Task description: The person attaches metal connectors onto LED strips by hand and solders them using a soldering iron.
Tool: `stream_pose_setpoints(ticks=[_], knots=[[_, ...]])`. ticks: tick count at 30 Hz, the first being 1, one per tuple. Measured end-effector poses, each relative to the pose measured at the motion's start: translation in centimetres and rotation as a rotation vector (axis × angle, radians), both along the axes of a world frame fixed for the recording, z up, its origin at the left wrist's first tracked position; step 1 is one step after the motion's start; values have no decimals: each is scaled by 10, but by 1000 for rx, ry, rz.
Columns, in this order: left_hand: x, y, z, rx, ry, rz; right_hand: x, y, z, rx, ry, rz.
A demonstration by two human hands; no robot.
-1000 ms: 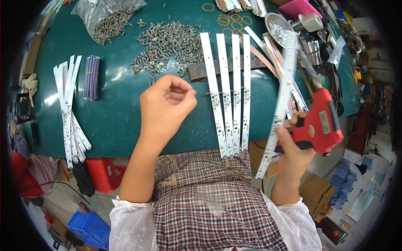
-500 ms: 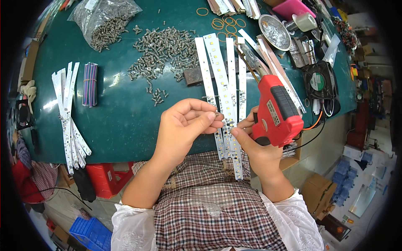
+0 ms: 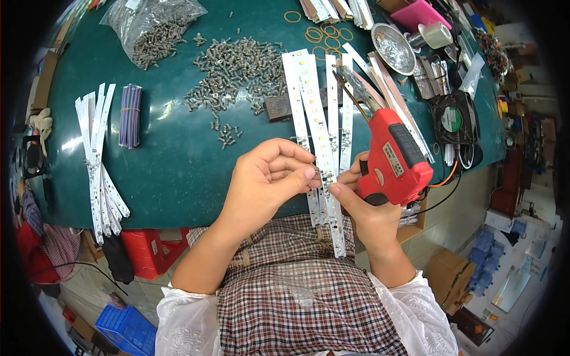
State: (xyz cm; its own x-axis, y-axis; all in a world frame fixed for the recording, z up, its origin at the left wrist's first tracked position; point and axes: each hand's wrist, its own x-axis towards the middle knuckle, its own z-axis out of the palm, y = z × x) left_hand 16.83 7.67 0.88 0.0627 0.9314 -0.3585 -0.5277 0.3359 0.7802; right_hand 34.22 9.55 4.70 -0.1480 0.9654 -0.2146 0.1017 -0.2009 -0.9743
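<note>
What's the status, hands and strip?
Left hand pinching the white LED strip at mid-length. Right hand holds red soldering gun, fingertips on the strip. More strips lie under it.

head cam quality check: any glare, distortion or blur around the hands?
Head view: strong fisheye, the green table edge bows and a black vignette rings the frame. Glare patches on the tabletop near the white strip stack and on the screw bag. Left hand, right hand, the held LED strip and red soldering gun are sharp, evenly lit.
</note>
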Motion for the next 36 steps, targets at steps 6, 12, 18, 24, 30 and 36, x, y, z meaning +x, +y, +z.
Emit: stream_pose_setpoints(ticks=[6,12,18,24,30,36], knots=[[0,0,-1,6,7,-24,2,0,0,-49,35,1],[0,1,0,-1,-11,-38,5,1,-3,-29,42,12],[4,-1,0,36,93,4,9,-1,-7,-61,28,19],[15,-4,6,76,353,73,4,-5,-5,52,-75,103],[17,-3,-4,41,283,65,3,-5,-6,162,-124,182],[13,-2,-6,43,29,79,-4,-1,3,-25,-42,20]])
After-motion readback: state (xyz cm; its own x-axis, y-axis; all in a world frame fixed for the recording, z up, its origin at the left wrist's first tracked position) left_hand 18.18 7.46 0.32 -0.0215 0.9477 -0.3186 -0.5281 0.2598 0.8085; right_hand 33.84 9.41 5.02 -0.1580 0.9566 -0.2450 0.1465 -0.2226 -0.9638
